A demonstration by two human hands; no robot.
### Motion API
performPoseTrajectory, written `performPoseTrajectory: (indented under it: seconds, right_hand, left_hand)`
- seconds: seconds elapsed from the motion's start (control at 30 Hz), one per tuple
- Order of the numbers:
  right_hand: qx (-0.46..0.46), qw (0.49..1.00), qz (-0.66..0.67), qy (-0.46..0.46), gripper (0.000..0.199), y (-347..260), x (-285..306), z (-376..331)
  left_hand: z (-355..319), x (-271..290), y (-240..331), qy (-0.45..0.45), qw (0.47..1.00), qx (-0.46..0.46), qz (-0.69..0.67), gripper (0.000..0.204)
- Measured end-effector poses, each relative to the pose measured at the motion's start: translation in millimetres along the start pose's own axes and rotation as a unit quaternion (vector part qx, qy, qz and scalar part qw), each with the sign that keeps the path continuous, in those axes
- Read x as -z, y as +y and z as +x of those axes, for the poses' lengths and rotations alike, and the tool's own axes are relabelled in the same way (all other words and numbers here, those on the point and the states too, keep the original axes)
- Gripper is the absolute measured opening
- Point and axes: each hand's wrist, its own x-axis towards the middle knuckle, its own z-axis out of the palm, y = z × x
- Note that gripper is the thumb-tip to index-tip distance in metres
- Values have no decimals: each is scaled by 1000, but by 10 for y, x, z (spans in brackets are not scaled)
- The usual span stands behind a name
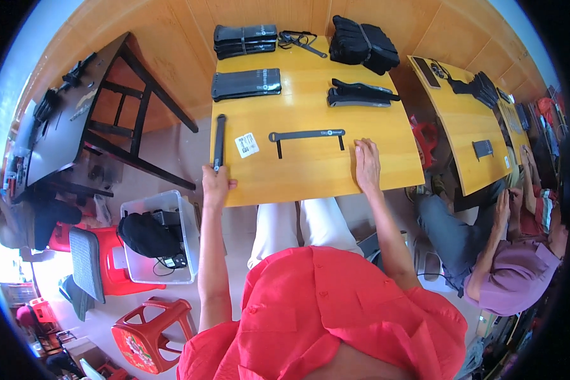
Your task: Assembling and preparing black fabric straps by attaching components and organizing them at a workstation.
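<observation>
Left of centre, a black strap (219, 142) is being gripped endwise by the closed left hand (215, 185); the right hand (367, 166) is being rested open and empty, flat on the yellow table (310, 171), as if for steadiness.

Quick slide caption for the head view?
Left hand grips a black strap at the table edge; right hand rests flat beside another strap.

Workshop, worktables (310, 171), stacked black straps (246, 83)
</observation>
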Motion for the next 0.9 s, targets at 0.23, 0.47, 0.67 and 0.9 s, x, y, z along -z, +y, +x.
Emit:
performPoseTrajectory:
  seconds: [0.23,0.47,0.67,0.9]
  right_hand:
    - [-12,993,110,44,21,-473,142,-76]
    - [29,925,309,-221,12,-1459,88,-546]
    - [22,901,382,-204,10,-1711,288,-485]
    - [129,921,341,-139,17,-2047,732,-244]
  left_hand:
    - [-624,213,6,-145,886,141,-417,29]
    - [-1043,-129,254,-184,673,263,-666,44]
    - [-1083,7,535,-256,572,188,-757,34]
    - [-1158,137,940,-284,624,149,-713,30]
